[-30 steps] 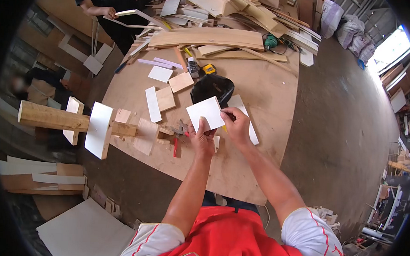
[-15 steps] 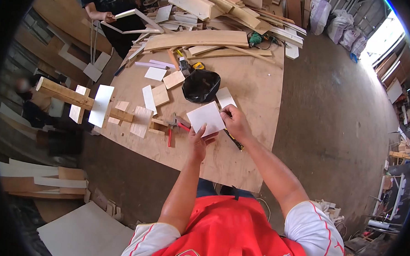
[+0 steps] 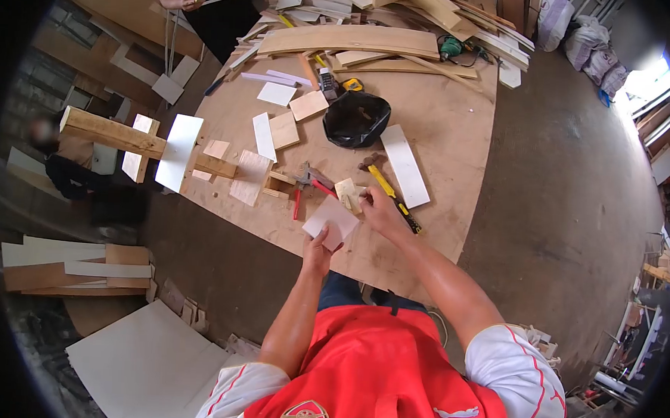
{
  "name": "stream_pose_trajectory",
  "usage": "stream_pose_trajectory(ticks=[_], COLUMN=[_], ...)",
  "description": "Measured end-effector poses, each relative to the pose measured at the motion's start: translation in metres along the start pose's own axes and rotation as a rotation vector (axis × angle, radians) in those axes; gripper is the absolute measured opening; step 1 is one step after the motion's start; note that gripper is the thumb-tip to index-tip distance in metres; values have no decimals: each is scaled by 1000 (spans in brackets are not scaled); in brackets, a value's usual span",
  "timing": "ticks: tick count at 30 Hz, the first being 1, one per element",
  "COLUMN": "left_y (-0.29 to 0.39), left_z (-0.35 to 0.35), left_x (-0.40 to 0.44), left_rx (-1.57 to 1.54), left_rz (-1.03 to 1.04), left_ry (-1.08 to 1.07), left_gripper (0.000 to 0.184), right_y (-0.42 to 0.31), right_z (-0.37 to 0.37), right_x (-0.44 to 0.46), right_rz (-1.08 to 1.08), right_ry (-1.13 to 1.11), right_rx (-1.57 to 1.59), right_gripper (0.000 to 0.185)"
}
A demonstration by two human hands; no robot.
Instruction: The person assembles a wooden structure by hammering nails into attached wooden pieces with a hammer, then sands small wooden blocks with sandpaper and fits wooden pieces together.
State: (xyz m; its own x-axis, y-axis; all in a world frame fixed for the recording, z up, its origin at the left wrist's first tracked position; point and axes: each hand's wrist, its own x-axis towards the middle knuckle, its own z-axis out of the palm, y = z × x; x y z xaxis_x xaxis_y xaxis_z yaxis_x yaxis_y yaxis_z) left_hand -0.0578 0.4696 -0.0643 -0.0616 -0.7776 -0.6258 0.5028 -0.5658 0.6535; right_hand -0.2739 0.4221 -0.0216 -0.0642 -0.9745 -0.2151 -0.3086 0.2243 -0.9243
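Observation:
My left hand (image 3: 320, 252) grips a square white board (image 3: 331, 221) by its lower edge, over the front of the wooden table (image 3: 449, 154). Just right of the board, my right hand (image 3: 382, 211) has its fingers pinched together beside a small pale wood block (image 3: 348, 193); what they hold, if anything, is too small to make out. A yellow and black hammer (image 3: 385, 186) lies beyond that hand, next to a long white board (image 3: 406, 166). Left of the block are pliers with red handles (image 3: 319, 184) and a red pencil-like stick (image 3: 297, 205).
A black bag (image 3: 357, 119), a yellow tape measure (image 3: 352, 84) and wood pieces (image 3: 284, 130) lie farther back. A post with boards (image 3: 110, 134) juts from the table's left. Planks (image 3: 350, 39) are piled at the back, near another person's hand (image 3: 188, 3).
The white board in my left hand has moved down, toward my body, and tilted. My right hand has come away from its edge. The hammer and small block show more fully.

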Motion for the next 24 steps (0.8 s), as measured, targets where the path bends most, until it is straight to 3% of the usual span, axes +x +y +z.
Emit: stream_pose_trajectory(ticks=[3,7,8,11,14,17,20,23,24], left_y=[6,20,26,37,44,40,35,34,35], left_z=[-26,-66,-69,-84,-84,-85,-86,-80,-78], left_x=[4,18,19,31,43,58,69,74,74], left_rx=[-97,219,244,267,291,270,242,214,185], left_rz=[159,316,309,237,163,152,164,132,132], left_ry=[133,272,304,243,153,117,103,45,32], left_gripper=[54,42,36,40,44,49,47,45,45], right_y=[10,20,30,17,2,28,-12,10,15], right_z=[42,95,108,114,110,120,104,110,109], right_x=[24,51,63,72,77,91,96,101,103], right_rz=[-82,-206,-249,-202,-215,-191,65,59,58], right_ry=[-68,-113,-129,-135,-164,-161,-279,-180,-190], right_rx=[-277,-558,-726,-817,-871,-818,-671,-672,-663], right_gripper=[26,30,30,32,27,45,72,57,63])
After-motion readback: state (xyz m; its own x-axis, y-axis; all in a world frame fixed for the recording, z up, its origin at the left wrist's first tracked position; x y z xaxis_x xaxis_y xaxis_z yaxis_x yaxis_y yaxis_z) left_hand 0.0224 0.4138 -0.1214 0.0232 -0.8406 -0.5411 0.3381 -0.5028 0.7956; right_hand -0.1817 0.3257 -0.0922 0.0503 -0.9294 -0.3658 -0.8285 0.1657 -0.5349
